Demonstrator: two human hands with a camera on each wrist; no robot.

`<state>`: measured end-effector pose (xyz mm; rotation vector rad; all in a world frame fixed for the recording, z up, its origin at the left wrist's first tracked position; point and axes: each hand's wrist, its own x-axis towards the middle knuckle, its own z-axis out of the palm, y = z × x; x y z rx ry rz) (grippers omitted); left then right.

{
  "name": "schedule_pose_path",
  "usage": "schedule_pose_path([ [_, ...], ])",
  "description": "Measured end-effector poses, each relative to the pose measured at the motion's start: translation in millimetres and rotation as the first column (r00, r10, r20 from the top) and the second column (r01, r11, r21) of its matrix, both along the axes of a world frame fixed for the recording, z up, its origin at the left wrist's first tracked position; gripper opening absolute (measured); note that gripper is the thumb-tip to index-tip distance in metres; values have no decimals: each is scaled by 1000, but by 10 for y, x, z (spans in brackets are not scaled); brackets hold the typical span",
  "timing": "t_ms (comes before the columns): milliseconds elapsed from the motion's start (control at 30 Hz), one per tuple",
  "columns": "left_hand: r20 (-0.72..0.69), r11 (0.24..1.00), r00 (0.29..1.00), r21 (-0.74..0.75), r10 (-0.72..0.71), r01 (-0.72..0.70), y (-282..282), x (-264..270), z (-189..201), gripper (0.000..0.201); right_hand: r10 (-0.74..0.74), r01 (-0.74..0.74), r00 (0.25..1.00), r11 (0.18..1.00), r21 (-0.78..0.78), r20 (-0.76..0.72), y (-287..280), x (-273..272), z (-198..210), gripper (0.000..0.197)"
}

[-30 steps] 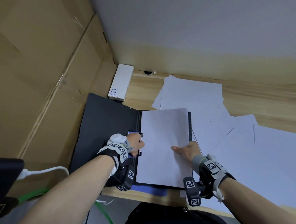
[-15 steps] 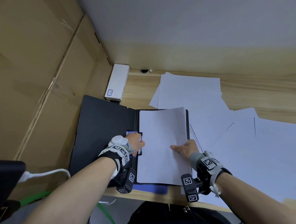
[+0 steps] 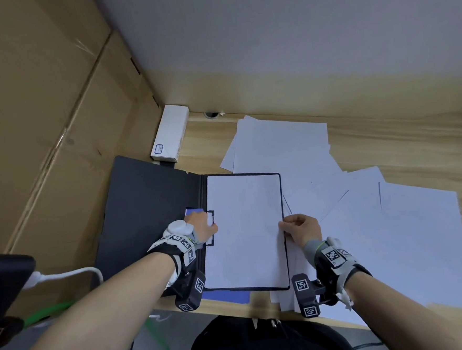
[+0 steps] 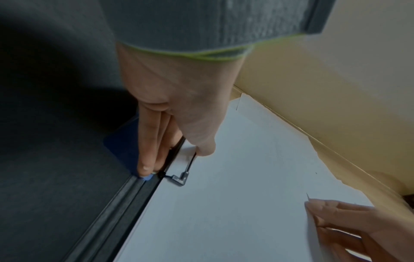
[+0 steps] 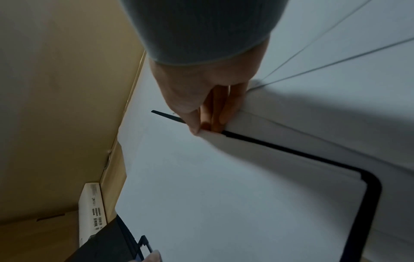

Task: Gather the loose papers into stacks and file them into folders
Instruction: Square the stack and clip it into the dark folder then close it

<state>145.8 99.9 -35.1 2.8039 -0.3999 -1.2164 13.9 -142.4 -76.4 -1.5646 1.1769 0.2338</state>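
Note:
An open black folder [image 3: 150, 207] lies at the desk's front left. A squared stack of white paper [image 3: 246, 228] fills its right half. My left hand [image 3: 210, 225] is at the folder's clip [image 4: 181, 179] by the spine: its fingers lie on the blue lever [image 4: 121, 141] and its thumb rests on the wire clamp. My right hand [image 3: 284, 225] pinches the stack's right edge, thumb on top and fingers underneath, as the right wrist view shows [image 5: 202, 130]. Loose white sheets [image 3: 392, 232] overlap across the desk to the right.
Big cardboard boxes [image 3: 43, 119] wall off the left side. A white carton [image 3: 170, 134] lies at the back left against them. A white cable [image 3: 67, 273] runs at the lower left. Something blue [image 3: 227, 296] sticks out under the folder at the wooden desk's [image 3: 386, 142] front edge.
The paper stack has shifted from slightly askew to square inside the folder's right half. My right hand has moved from the stack's lower part to its right edge. My left hand stays at the clip.

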Motion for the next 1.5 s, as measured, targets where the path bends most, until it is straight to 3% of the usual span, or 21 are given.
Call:
schedule_pose_path([
  [100,60,999,998,37,-32,30,21,-34,24,48,13,-12,1000,998,-69,22,-36,-10,58,17],
  [167,138,1000,990,-22,19,-16,77,-39,73,48,13,-10,999,994,-107,32,-32,18,90,18],
  [300,277,955,933,-252,229,-159,305,117,419,14,73,-66,995,993,-102,61,26,163,74,16],
  [367,459,932,838,-331,296,-149,556,232,625,18,140,-135,989,986,-97,55,93,276,59,17],
  [467,685,935,639,-301,351,-190,873,388,772,60,252,-253,968,963,-94,-20,138,416,-46,22],
  [567,629,910,658,-305,413,-280,981,424,840,82,324,-332,943,936,-120,-83,168,434,-142,28],
  [667,523,861,686,-346,506,-372,944,379,824,84,356,-363,931,925,-109,-78,192,443,-154,32],
  [767,455,802,661,-385,596,-458,905,372,884,74,377,-382,924,920,-86,-66,185,403,-127,36],
  [867,445,747,614,-512,652,-423,899,486,1127,49,384,-386,922,921,-61,-42,164,381,-128,37],
  [1000,294,747,774,-581,561,-321,625,561,1566,16,352,-352,936,936,-19,-16,141,381,-108,34],
  [1067,233,746,849,-619,474,-246,398,553,1708,16,296,-297,955,955,18,11,148,386,-19,25],
  [1133,188,734,896,-651,402,-193,157,532,1734,13,240,-243,970,969,52,48,116,359,62,16],
  [1233,56,679,931,-701,360,-220,-119,489,1561,6,178,-191,977,975,112,116,54,289,199,13],
  [1367,27,799,960,-560,279,-217,-323,418,1118,13,30,-61,986,980,188,163,-126,146,355,10],
  [1500,17,939,976,-275,217,-204,-145,351,565,12,-47,22,993,977,214,110,-252,-4,373,18],
])
